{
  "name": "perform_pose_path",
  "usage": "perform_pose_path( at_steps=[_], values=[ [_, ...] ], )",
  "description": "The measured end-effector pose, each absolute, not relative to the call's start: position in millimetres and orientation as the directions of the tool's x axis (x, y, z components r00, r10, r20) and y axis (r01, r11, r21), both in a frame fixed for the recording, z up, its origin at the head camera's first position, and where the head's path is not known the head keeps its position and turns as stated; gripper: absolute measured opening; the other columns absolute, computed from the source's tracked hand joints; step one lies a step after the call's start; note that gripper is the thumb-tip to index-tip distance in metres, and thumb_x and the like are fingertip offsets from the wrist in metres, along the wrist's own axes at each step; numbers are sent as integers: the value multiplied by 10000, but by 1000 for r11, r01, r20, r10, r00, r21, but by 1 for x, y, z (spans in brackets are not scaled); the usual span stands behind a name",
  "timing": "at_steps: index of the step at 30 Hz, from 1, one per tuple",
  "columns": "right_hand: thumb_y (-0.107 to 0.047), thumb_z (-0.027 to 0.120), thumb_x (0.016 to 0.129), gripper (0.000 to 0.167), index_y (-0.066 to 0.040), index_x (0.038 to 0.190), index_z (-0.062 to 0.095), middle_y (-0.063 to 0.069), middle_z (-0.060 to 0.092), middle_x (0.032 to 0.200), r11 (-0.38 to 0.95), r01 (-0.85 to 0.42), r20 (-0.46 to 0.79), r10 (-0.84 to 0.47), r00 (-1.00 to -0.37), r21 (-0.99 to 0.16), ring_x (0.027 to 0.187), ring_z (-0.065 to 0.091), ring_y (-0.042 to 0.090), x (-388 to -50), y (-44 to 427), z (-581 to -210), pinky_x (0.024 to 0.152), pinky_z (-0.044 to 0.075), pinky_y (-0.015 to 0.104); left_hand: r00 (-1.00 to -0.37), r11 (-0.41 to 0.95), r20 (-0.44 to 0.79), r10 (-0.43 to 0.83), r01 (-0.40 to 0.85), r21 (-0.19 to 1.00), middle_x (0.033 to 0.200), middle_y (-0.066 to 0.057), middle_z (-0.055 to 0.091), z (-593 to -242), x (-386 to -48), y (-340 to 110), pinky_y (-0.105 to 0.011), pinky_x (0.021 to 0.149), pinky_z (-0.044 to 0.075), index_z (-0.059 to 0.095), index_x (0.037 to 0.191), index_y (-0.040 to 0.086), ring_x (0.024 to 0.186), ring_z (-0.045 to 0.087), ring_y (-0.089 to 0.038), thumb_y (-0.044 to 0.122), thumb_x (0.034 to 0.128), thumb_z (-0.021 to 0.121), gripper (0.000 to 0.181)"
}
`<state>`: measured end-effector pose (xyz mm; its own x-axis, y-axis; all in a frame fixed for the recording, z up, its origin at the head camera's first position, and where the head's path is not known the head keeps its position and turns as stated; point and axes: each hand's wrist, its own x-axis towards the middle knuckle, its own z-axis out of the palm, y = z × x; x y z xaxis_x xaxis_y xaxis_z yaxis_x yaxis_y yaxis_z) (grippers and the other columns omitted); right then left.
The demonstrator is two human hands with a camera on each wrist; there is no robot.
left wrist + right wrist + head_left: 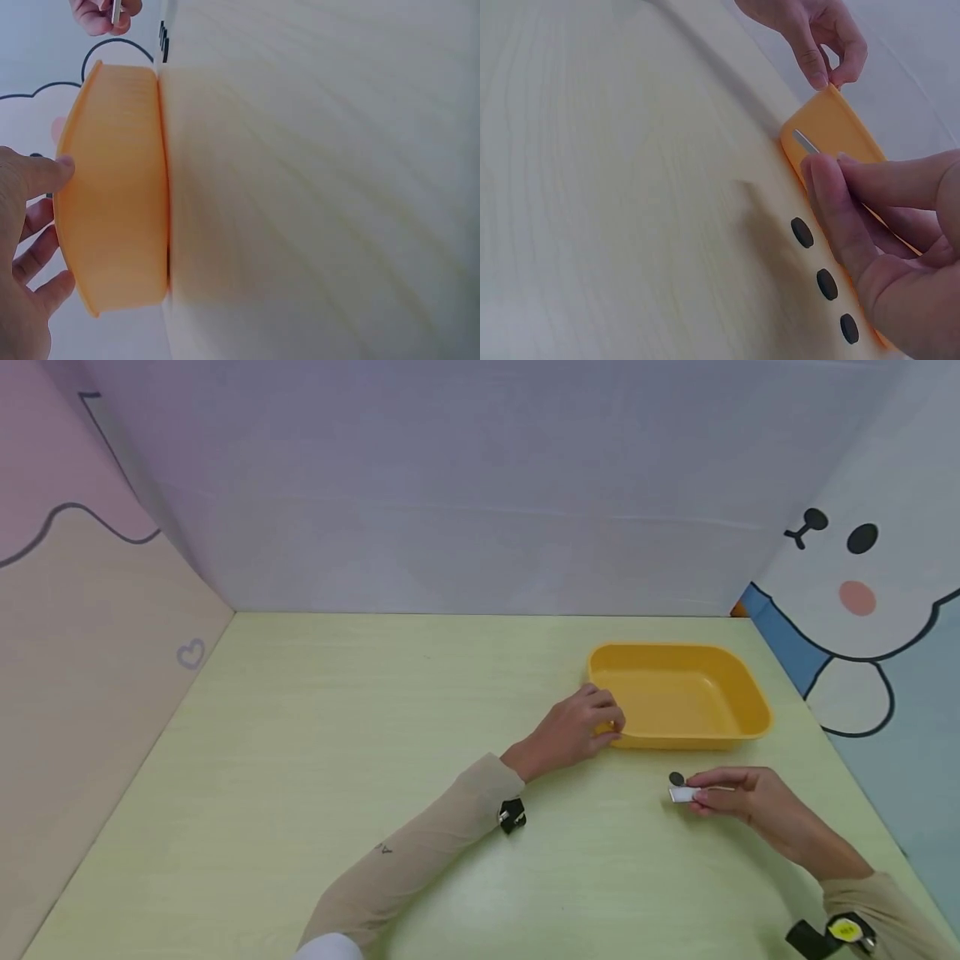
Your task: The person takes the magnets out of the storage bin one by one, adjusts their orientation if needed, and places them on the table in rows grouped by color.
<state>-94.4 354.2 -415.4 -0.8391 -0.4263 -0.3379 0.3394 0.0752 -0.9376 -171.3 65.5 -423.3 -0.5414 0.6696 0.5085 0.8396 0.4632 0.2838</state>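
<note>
A yellow tray (675,742) sits at the back right of the table, its long side facing the person. At its left front corner the left hand (573,731) pinches the rim between thumb and fingers. Just in front of the tray, the right hand (757,806) holds a small flat white piece (682,794) between thumb and fingertips, above the table. The right wrist view has this piece (805,141) edge-on, thin and silvery. Three dark round discs (802,232) lie in a row beside the tray there; the head view has one disc (677,778), near the white piece.
A pale green table (315,710) spans the view, with a grey-lilac wall (480,485) behind it. Side panels stand left and right; the right one (900,635) carries a cartoon face and is close to the tray and right forearm.
</note>
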Motion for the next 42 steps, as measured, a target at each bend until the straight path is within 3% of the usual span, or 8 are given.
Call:
perform_pose_path(
  at_steps=[9,25,35,42],
  values=[
    [-4,601,902,218,72,1096,661,38,643,1007,174,313,-357,-389,-849,-934,875,692,227,-89,354,-421,765,531,331,-564,479,506,652,824,301,931,39,593,-424,-168,67,-163,768,390,658,889,141,903,484,-128,181,866,699,62],
    [-89,672,863,364,140,1135,598,138,672,1000,341,304,-411,-309,-858,-890,843,694,230,-84,348,-424,757,536,326,-531,477,518,670,843,247,907,35,593,-420,-170,69,-175,771,384,664,890,126,881,493,-135,164,895,656,39],
    [-65,716,821,384,165,1103,594,155,700,903,405,173,-320,-329,-889,-898,722,682,218,-82,346,-424,680,548,308,-552,488,511,659,831,268,896,40,589,-417,-167,69,-179,767,388,658,870,123,882,490,-131,151,880,674,34],
    [-63,749,783,345,109,1061,640,153,666,891,478,99,-283,-330,-901,-873,661,650,214,-79,343,-422,651,539,283,-553,487,509,660,831,271,886,45,595,-417,-168,71,-172,759,390,643,854,139,873,491,-128,146,861,696,54]
  ],
)
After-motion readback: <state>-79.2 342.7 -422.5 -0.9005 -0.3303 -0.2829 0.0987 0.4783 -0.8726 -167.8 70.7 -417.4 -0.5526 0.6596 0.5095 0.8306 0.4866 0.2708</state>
